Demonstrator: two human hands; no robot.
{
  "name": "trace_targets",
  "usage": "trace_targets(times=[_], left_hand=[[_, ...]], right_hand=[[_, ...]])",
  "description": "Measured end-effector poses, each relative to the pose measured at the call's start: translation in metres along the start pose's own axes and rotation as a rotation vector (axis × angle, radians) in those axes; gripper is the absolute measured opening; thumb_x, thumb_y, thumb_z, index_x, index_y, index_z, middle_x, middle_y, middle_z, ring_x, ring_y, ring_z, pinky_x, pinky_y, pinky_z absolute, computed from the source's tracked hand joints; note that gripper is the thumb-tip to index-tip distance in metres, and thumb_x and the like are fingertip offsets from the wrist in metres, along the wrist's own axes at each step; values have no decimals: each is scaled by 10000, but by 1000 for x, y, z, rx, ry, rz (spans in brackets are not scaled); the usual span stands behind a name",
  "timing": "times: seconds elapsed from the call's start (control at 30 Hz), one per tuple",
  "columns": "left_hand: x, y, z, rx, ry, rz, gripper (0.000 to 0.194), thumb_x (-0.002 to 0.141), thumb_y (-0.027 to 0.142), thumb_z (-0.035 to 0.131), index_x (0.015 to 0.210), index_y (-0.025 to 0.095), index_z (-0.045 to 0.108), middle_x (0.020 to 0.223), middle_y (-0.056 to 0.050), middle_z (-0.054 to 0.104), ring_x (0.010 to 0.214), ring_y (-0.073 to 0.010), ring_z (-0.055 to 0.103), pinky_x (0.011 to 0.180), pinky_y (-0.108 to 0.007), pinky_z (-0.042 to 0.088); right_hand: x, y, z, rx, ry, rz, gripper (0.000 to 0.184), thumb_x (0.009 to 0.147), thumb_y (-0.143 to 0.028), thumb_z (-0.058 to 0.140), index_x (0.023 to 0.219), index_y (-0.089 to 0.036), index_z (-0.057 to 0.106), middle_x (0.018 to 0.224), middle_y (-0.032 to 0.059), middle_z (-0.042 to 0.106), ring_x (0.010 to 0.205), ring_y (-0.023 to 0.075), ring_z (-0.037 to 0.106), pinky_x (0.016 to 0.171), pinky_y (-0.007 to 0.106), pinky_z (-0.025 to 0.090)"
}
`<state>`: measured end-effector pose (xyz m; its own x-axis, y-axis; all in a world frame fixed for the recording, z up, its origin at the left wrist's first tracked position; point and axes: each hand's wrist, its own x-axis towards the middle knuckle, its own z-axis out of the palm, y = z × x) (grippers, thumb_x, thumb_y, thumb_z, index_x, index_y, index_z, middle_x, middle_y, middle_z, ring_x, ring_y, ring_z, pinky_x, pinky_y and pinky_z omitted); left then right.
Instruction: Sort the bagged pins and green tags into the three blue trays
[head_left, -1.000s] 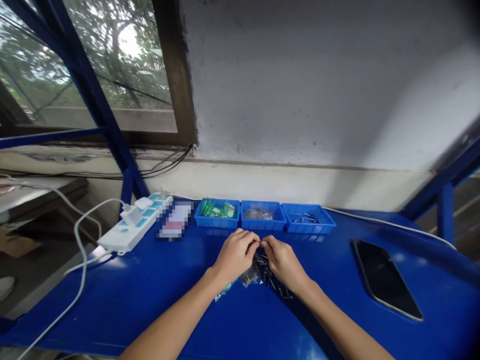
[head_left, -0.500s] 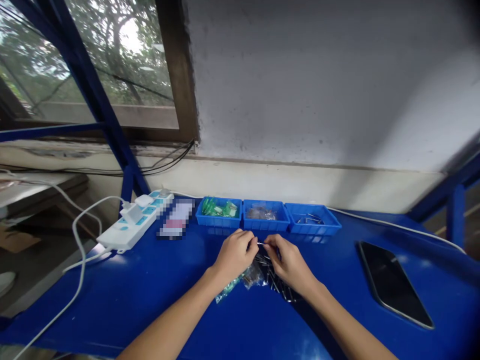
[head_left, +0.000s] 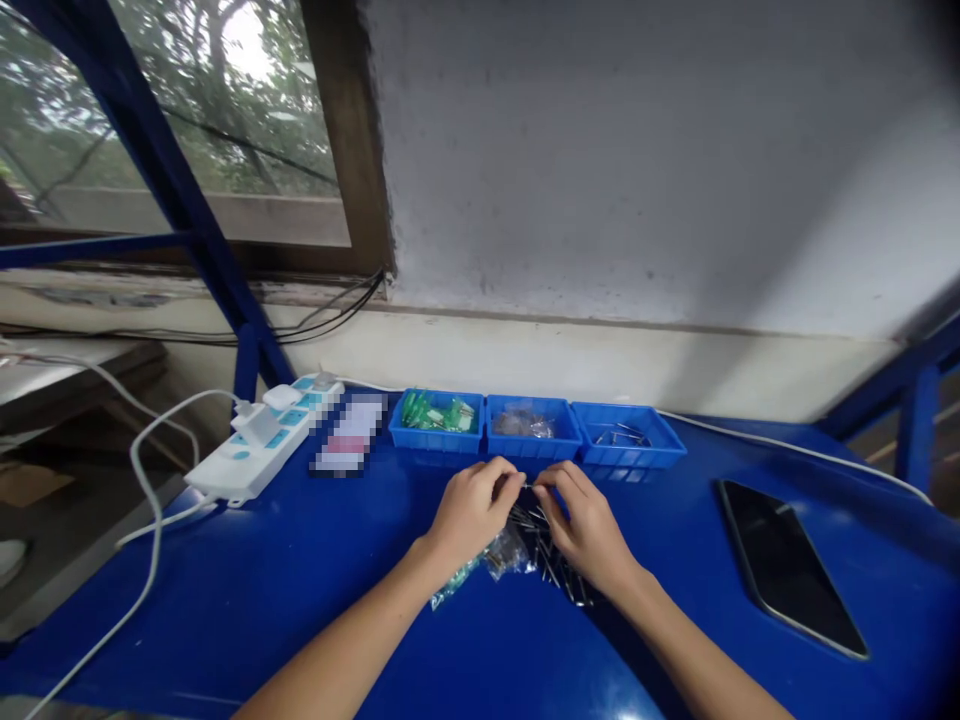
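Note:
My left hand [head_left: 471, 509] and my right hand [head_left: 586, 523] meet over the blue table [head_left: 300, 590], fingertips pinched together on a thin metal pin [head_left: 529, 489] held between them. Under the hands lies a pile of small metal pins [head_left: 551, 562] and a clear plastic bag [head_left: 504, 552] with a green-tinted bag [head_left: 453, 582] beside it. Just beyond the hands stand three small blue trays: the left tray [head_left: 435, 438] holds green parts, the middle tray [head_left: 532, 441] holds clear-bagged bits, the right tray [head_left: 628, 450] holds a few metal pins.
A white power strip [head_left: 264, 440] with plugged adapters and white cables sits at the table's back left. A blurred card [head_left: 349, 446] lies next to it. A black phone [head_left: 791, 565] lies face up at right. A wall and window rise behind.
Both hands have stayed together over the pile, fingers working slightly; the view has shifted a little.

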<state>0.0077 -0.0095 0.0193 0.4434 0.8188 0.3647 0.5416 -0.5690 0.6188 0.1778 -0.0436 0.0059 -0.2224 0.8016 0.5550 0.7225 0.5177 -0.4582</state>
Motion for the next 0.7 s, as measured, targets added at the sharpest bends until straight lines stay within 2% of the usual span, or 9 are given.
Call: trace_targets(times=[0.07, 0.1, 0.2, 0.33, 0.4, 0.47, 0.57, 0.7], left_hand=[[-1, 3, -2, -109, 10, 22, 154, 905, 315, 427, 956, 209, 526, 736, 0, 616, 680, -142, 586, 624, -243, 424], [-1, 5, -2, -134, 11, 43, 144, 897, 302, 443, 973, 210, 525, 768, -7, 622, 706, -144, 593, 639, -246, 433], [-2, 5, 0, -138, 15, 92, 102, 886, 257, 452, 898, 205, 539, 810, -21, 614, 756, -151, 593, 679, -260, 442], [-3, 1, 3, -146, 22, 81, 70, 876, 230, 462, 867, 194, 522, 796, -15, 590, 749, -141, 580, 690, -253, 433], [-2, -2, 3, -135, 16, 70, 89, 885, 226, 445, 848, 191, 517, 787, -15, 586, 751, -142, 571, 684, -249, 426], [-1, -4, 0, -104, 18, 46, 129, 899, 235, 420, 827, 189, 517, 764, -13, 583, 726, -143, 559, 664, -247, 416], [0, -4, -3, -45, 36, 15, 211, 917, 265, 390, 761, 183, 506, 690, -3, 561, 663, -137, 536, 628, -242, 396], [-1, -3, -2, 16, 38, 12, 326, 932, 289, 367, 640, 177, 461, 613, 2, 527, 630, -132, 524, 612, -239, 380]], right_hand=[[0, 1, -2, 8, 22, 29, 105, 923, -215, 395, 872, -198, 485, 810, 51, 526, 758, 172, 511, 680, 301, 418], [0, 2, -2, 13, 30, 39, 114, 925, -219, 391, 858, -198, 481, 786, 43, 520, 735, 168, 507, 663, 293, 412], [-1, 5, -2, 43, 33, 50, 135, 928, -232, 386, 832, -197, 474, 745, 24, 511, 687, 153, 503, 633, 274, 401], [0, 6, 1, 100, 15, 115, 184, 937, -253, 367, 809, -195, 485, 712, 9, 506, 644, 136, 503, 608, 255, 398], [1, 6, 3, 124, -7, 139, 179, 935, -262, 373, 832, -195, 504, 727, 13, 528, 666, 138, 523, 619, 253, 411], [1, 5, 3, 135, -28, 141, 130, 918, -280, 420, 939, -195, 517, 776, 23, 562, 707, 147, 549, 645, 259, 432], [-1, 4, 2, 115, -30, 103, 196, 886, -296, 488, 1053, -195, 488, 813, 33, 574, 728, 156, 559, 668, 275, 448], [-1, 3, 0, 72, -20, 2, 62, 898, -230, 458, 924, -195, 503, 790, 31, 558, 692, 140, 535, 638, 267, 434]])
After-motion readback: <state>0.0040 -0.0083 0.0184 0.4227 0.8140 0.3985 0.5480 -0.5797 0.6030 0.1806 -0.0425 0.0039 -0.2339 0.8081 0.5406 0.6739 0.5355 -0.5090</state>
